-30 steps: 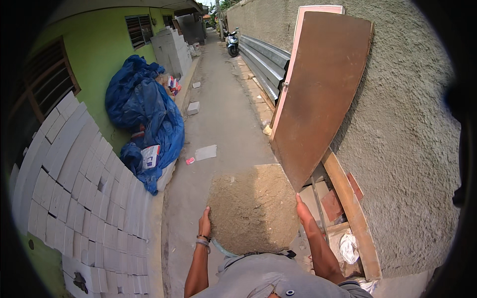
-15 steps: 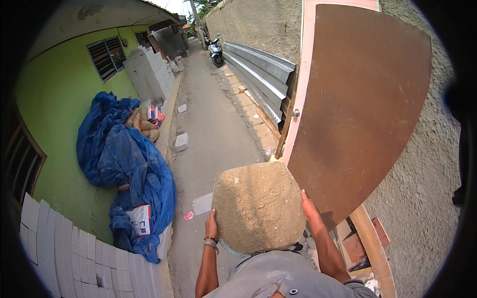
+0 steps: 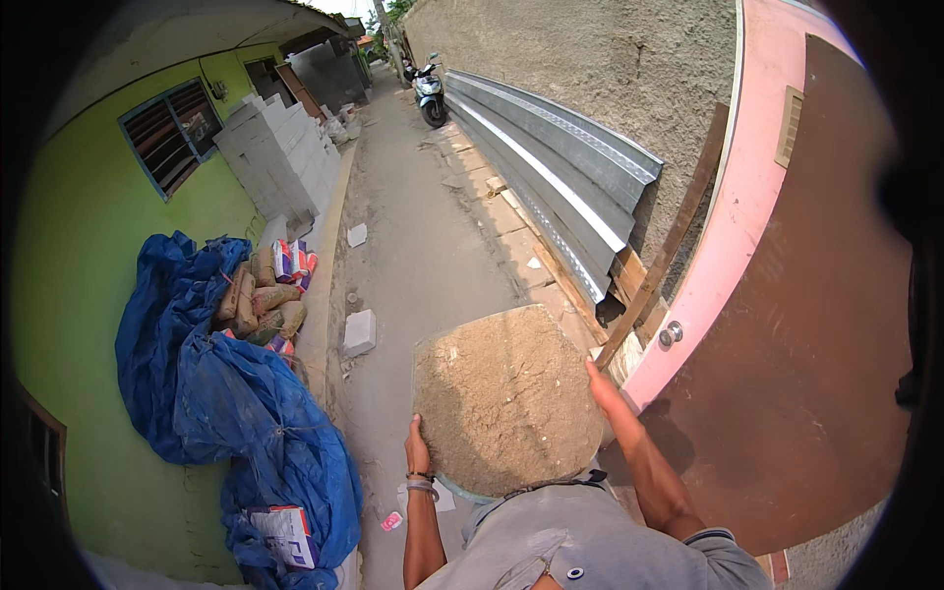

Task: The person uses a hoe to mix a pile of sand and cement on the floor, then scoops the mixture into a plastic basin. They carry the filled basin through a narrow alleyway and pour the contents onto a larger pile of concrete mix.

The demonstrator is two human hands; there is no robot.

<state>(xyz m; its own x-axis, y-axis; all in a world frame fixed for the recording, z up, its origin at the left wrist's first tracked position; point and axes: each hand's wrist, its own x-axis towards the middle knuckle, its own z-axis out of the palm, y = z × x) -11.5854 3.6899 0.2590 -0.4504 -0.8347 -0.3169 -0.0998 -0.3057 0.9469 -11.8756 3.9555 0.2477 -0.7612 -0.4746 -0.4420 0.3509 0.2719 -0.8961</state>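
A wide tub (image 3: 458, 489) heaped to the brim with tan sand (image 3: 506, 403) is carried level in front of my belly. Only a thin bluish-green strip of its wall shows, and the rest lies hidden under the sand. My left hand (image 3: 418, 447), with bands on the wrist, is closed against the tub's left side. On the opposite side my right hand (image 3: 604, 388) grips the edge, its thumb along the rim. Both hands' fingers are mostly hidden below the tub. My shirt touches its near edge.
A pink-framed brown door (image 3: 747, 324) stands close on my right, beyond it corrugated metal sheets (image 3: 551, 167) along the wall. A blue tarp (image 3: 265, 413), cement bags (image 3: 261, 300) and stacked white blocks (image 3: 280, 157) line the left. A loose block (image 3: 360, 332) lies in the lane; a scooter (image 3: 429, 93) is parked ahead.
I have moved forward along the lane with the tub of sand still in both hands. The door, metal sheets and tarp now appear nearer, and the stacked blocks at lower left have nearly left view.
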